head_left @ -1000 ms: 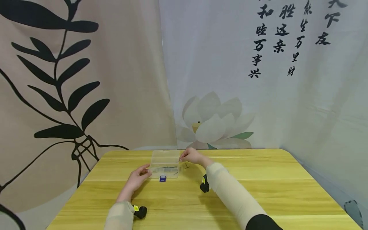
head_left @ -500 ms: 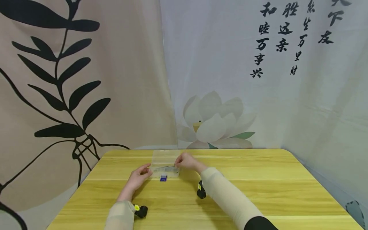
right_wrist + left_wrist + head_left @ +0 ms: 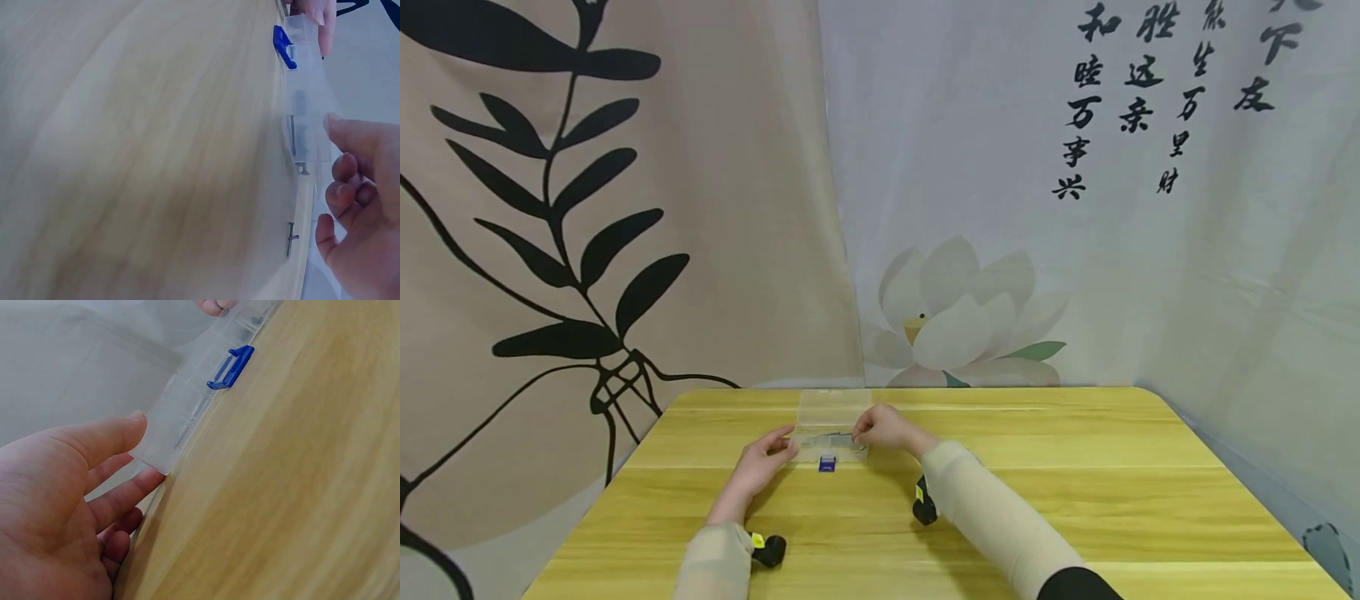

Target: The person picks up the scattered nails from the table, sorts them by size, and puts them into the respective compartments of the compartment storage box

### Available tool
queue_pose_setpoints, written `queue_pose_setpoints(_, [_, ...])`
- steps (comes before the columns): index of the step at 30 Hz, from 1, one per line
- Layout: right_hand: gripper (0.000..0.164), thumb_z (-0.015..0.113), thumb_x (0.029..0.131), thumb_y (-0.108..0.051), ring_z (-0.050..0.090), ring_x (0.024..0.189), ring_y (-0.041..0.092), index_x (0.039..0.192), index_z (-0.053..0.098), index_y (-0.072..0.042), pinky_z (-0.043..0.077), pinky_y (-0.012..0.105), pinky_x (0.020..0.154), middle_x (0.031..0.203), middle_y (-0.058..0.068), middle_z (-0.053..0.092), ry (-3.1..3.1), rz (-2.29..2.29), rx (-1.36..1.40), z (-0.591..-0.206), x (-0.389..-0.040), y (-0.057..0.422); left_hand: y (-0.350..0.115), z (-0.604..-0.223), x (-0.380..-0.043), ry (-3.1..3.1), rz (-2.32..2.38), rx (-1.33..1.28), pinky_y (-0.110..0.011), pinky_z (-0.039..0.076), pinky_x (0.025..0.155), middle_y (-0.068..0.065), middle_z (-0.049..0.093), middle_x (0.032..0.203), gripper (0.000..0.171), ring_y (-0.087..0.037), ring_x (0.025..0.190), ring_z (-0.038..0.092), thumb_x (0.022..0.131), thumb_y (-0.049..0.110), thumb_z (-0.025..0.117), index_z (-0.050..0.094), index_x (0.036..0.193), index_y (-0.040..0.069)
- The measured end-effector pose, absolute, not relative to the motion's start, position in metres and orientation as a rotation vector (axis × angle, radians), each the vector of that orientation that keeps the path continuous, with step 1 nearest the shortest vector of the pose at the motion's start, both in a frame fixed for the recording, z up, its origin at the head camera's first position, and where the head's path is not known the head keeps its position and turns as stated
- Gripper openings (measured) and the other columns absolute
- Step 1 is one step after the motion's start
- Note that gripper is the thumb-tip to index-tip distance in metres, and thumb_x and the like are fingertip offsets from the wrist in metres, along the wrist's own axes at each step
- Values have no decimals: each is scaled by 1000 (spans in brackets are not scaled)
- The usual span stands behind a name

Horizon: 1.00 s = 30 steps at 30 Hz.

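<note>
A clear plastic compartment box [image 3: 831, 450] with a blue latch [image 3: 827, 464] lies near the table's far edge, its lid [image 3: 833, 408] raised. My left hand [image 3: 760, 462] grips the box's left end, with the thumb [image 3: 128, 432] at the upper edge and fingers behind and below. My right hand [image 3: 886, 427] is over the right end, thumb and fingertips pinched together on what looks like a thin dark nail, mostly hidden by the fingers. In the right wrist view, the thumb [image 3: 350, 132] overlaps the box wall. Several thin dark nails [image 3: 292, 134] show inside the box.
In the right wrist view, small metal nails [image 3: 290, 239] lie on the wooden table [image 3: 1037, 483] beyond the box's right end. A printed cloth backdrop [image 3: 760, 208] hangs right behind the table's far edge.
My right hand has moved left and slightly down, from beside the box's right end to over its compartments. My left hand keeps its hold on the left end.
</note>
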State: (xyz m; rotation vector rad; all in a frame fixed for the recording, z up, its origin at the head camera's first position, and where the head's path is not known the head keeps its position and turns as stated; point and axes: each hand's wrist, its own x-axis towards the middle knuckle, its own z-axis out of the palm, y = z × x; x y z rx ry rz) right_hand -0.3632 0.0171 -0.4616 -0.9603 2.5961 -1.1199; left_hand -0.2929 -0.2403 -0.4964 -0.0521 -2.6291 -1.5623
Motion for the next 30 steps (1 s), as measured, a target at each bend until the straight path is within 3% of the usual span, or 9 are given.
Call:
queue_pose_setpoints(8, [6,70,87,-5,53,66,5,87,75,-3,46,21,62,83,-1,70,2621,-1129,-933,-459,-367,23,-241,-494,-293,-2621,-1564,-71,-43,46,89,-18,59,122,50,-31,112,53,96,20,64,50,141,3])
queue_pose_setpoints(17, [14,65,91,-7,56,68,15,100,73,1,46,25,60,92,6,70,2599,-1296,-809,-458,-378,45,-242,-493,-294,-2623,-1550,-73,-43,46,90,-19,59,123,50,-32,112,53,96,20,63,49,141,3])
queue_pose_setpoints(21, [14,67,89,-8,50,66,11,100,73,0,43,25,60,87,5,69,2633,-1321,-723,-461,-379,54,-242,-494,-294,-2629,-1547,-77,-42,46,89,-20,59,123,50,-33,113,53,96,20,63,49,141,2])
queue_pose_setpoints(30, [13,68,87,-3,51,70,12,97,73,5,42,24,61,95,11,70,2648,-1348,-654,-471,-373,71,-240,-494,-293,-2622,-1577,-55,-42,46,90,-20,59,124,50,-33,114,52,96,19,63,49,141,3])
